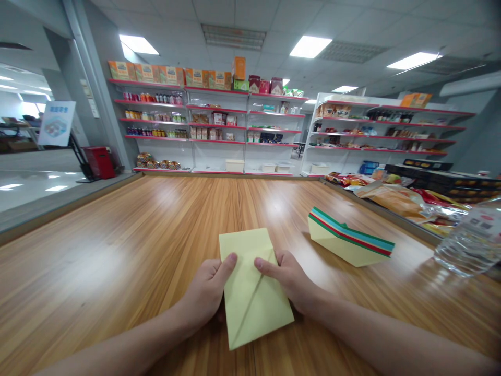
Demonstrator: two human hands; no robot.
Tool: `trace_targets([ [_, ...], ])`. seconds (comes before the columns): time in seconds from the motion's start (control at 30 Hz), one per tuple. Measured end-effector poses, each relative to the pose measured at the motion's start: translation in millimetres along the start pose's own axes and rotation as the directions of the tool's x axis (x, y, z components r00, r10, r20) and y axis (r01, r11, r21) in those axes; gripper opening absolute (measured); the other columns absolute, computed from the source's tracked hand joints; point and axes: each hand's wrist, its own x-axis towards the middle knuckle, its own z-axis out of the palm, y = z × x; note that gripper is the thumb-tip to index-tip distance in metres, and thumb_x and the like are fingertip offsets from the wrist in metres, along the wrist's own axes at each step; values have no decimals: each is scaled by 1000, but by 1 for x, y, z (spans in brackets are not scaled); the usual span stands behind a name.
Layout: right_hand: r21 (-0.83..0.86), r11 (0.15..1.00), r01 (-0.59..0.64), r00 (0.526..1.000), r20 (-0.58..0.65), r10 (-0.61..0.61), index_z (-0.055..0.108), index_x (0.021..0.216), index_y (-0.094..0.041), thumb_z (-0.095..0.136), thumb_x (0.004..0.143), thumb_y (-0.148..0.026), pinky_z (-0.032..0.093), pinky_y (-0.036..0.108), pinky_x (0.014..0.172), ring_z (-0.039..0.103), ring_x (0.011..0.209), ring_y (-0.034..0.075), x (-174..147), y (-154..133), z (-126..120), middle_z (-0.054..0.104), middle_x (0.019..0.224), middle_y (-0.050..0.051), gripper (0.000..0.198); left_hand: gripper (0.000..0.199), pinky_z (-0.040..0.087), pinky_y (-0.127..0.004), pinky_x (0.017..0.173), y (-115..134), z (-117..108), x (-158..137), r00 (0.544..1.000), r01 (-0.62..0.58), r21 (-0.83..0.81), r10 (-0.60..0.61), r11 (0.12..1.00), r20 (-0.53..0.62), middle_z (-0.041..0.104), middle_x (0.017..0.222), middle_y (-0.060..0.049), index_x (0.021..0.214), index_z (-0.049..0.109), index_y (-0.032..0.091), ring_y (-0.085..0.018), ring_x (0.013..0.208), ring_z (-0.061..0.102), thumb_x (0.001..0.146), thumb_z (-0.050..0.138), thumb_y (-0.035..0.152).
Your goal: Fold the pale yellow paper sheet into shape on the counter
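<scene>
A pale yellow sheet of folded paper [254,297] is held up between my two hands, just above the wooden table. A diagonal fold line crosses its face. My left hand [211,284] grips its left edge, thumb on top and fingers hidden behind. On the opposite edge, my right hand [291,279] holds it the same way, its thumb pressed on the front. To the right stands a folded paper boat [348,240], pale yellow below, with green, blue and red stripes along its upper edge. Neither hand touches the boat.
The wooden table [164,219] spreads out ahead. A clear plastic bottle [469,240] is at the right, near packaged snacks [403,201] and dark boxes [442,177]. Stocked shelves [215,141] line the back. At the left are a sign stand [57,122] and a red box [98,162].
</scene>
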Motion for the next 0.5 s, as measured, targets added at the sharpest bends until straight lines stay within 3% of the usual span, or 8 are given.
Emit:
trace_targets([
  [0.3, 77, 997, -19, 997, 71, 13, 65, 98, -7, 66, 75, -34, 50, 35, 68, 66, 69, 22, 3, 1, -4, 69, 83, 14, 36, 53, 33, -18, 27, -4, -4, 0, 995, -8, 60, 1, 998, 102, 53, 43, -3, 55, 54, 12, -10, 30, 46, 83, 41, 54],
  [0.5, 65, 998, -19, 997, 71, 15, 63, 102, -8, 67, 75, -30, 50, 39, 73, 66, 76, 24, 4, 3, -6, 68, 89, 15, 35, 51, 33, -19, 31, -4, -4, 3, 997, -40, 67, 35, 997, 67, 54, 44, -3, 54, 53, 12, -11, 34, 48, 83, 43, 53],
])
